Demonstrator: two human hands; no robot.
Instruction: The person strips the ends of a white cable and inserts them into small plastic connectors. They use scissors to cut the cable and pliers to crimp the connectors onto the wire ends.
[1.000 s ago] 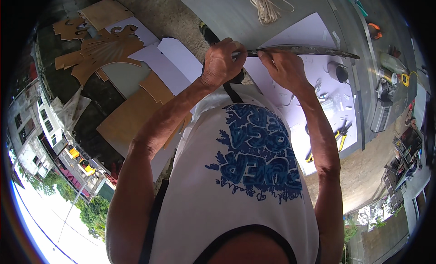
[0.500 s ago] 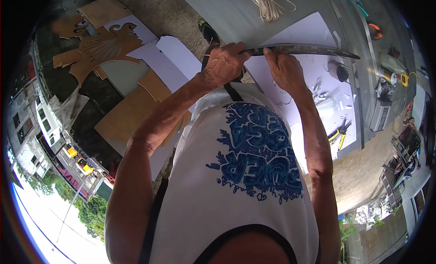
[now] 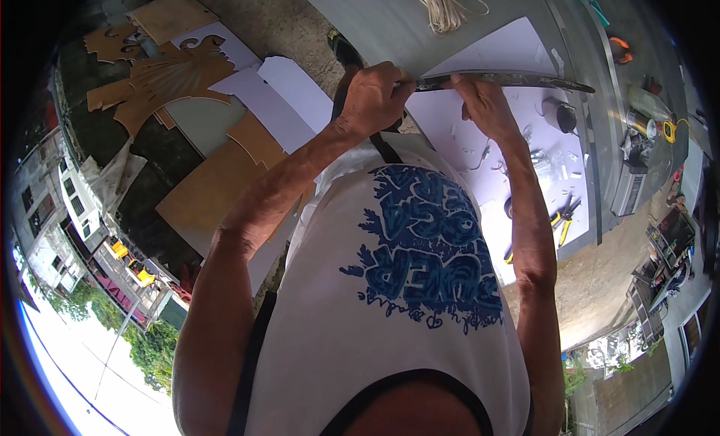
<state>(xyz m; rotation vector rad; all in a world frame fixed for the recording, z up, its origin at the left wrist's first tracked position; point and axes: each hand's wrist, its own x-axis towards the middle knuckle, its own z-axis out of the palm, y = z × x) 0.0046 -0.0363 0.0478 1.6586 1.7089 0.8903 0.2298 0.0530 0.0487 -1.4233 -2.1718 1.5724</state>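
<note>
A long, narrow dark strip [image 3: 529, 81], slightly bent in this view, stretches sideways over the far part of a white sheet [image 3: 442, 128] on the table. Its left end is pinched between the thumb and fingers of my left hand [image 3: 371, 98]. Farther along, my right hand [image 3: 489, 109] grips the same strip, thumb at its edge and fingers curled; the fingertips are partly hidden. Under and beside my right forearm, small clear plastic scraps [image 3: 551, 166] and yellow-handled pliers [image 3: 564, 218] lie on the sheet. A dark-ended cylindrical item [image 3: 559, 115] is near the strip.
A bundle of pale cord [image 3: 439, 8] lies on the grey table [image 3: 517, 1]. Toward the right edge are an orange-handled tool [image 3: 621, 49], a clear bottle [image 3: 645, 102] and a yellow item [image 3: 667, 130]. Cut brown boards [image 3: 176, 79] and white pieces [image 3: 289, 91] lie at left.
My right hand has slid a little to the right along the strip, its wrist turning. My left hand keeps hold of the left end, almost in place.
</note>
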